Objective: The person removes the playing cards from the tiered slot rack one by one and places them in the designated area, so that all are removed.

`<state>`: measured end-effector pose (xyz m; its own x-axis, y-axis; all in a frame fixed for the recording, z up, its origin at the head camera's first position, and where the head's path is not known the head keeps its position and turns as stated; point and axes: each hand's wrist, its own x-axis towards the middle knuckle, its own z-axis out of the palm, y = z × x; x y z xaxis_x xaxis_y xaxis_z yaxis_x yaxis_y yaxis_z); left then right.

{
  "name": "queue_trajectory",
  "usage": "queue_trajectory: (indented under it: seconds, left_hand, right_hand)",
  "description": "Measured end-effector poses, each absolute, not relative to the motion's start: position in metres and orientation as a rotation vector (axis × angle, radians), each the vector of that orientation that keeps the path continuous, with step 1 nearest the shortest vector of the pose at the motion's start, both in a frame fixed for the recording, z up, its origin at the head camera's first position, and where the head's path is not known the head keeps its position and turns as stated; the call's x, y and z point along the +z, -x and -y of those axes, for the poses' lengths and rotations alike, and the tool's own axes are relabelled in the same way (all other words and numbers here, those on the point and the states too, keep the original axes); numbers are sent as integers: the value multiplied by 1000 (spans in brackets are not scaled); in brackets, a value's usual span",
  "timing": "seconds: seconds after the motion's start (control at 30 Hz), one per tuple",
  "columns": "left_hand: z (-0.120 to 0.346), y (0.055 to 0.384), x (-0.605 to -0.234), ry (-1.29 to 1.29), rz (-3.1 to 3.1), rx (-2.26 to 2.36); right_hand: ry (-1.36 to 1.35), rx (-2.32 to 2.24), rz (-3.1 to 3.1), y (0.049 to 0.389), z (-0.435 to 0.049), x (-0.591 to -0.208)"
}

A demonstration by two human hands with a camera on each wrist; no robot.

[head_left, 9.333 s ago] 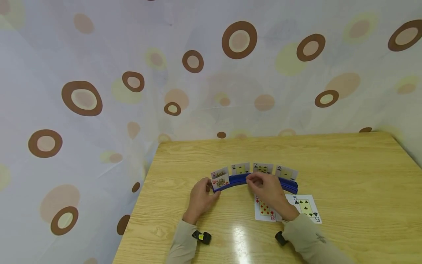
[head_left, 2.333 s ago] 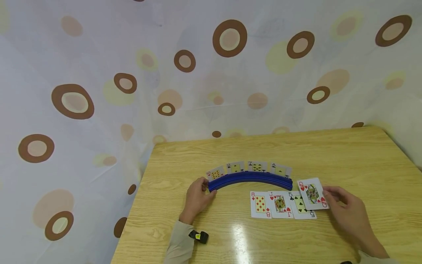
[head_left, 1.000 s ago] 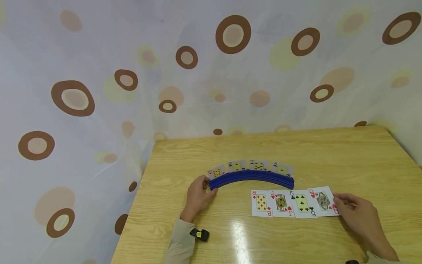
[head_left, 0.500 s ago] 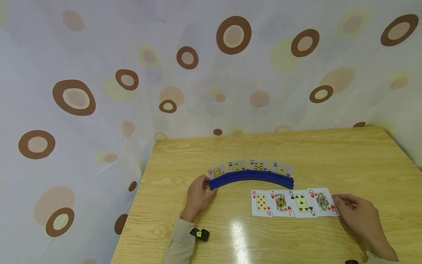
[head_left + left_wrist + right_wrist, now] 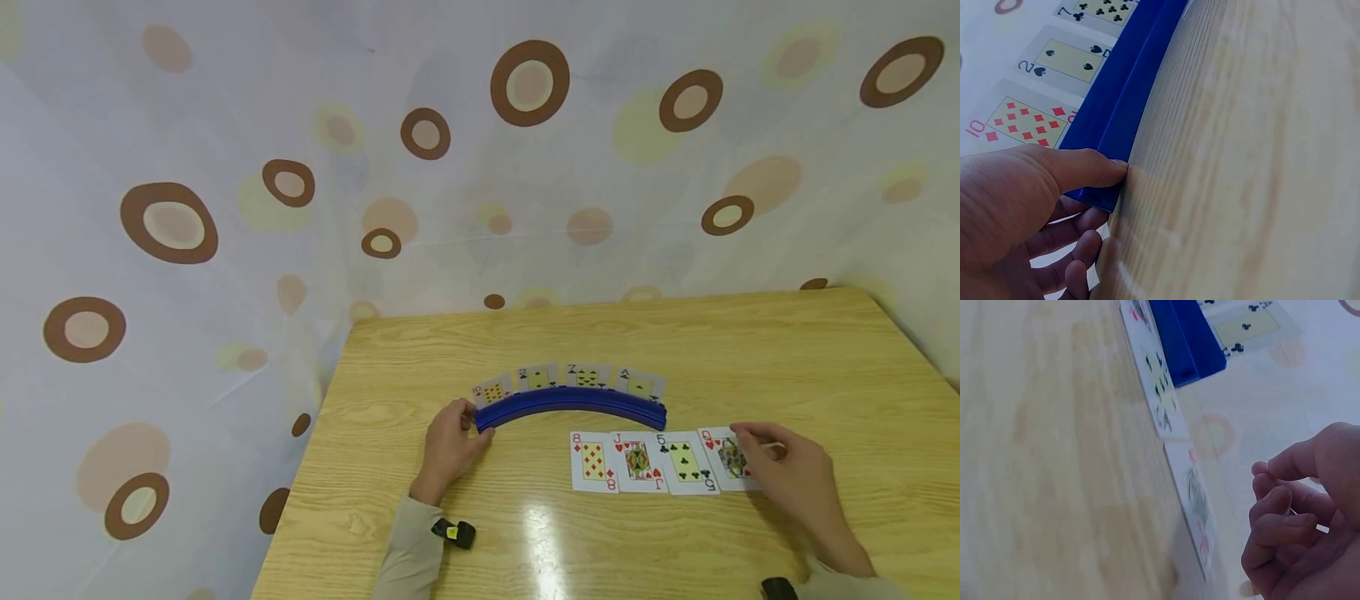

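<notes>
Since the preceding frame, the right hand [image 5: 795, 479] is shifted leftward from the right edge of the queen of hearts [image 5: 722, 458] and is positioned over the right part of that card. The fingers of this hand are loosely curled. The grip is released: nothing is grasped, and in the right wrist view the fingertips are shown apart from the card.

The queen of hearts is laid face up on the wooden table [image 5: 405, 375], at the right end of a row. To its left, the eight of diamonds [image 5: 593, 462], jack of hearts [image 5: 637, 461] and five of clubs [image 5: 686, 463] are set side by side, in that order. The row is located on the near side of a curved blue card holder [image 5: 570, 401], toward its right end.

The holder is gripped at its left end by the left hand [image 5: 450, 450], with the thumb placed on the near side. Four cards are supported upright in it, from left to right: ten of diamonds [image 5: 492, 392], two of spades [image 5: 537, 377], seven of clubs [image 5: 588, 377] and ace of clubs [image 5: 641, 386].
</notes>
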<state>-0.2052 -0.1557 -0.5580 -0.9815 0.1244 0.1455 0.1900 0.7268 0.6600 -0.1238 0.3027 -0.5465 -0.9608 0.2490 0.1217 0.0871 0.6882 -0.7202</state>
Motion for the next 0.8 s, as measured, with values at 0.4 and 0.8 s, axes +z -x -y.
queue_trajectory:
  seconds: [0.4, 0.8]
  left_hand:
    - [156, 205, -558, 253, 2845, -1100]
    - [156, 206, -559, 240, 2857, -1095]
  right_hand:
    - [134, 1175, 2591, 145, -271, -533]
    - [36, 1248, 2520, 160, -249, -528]
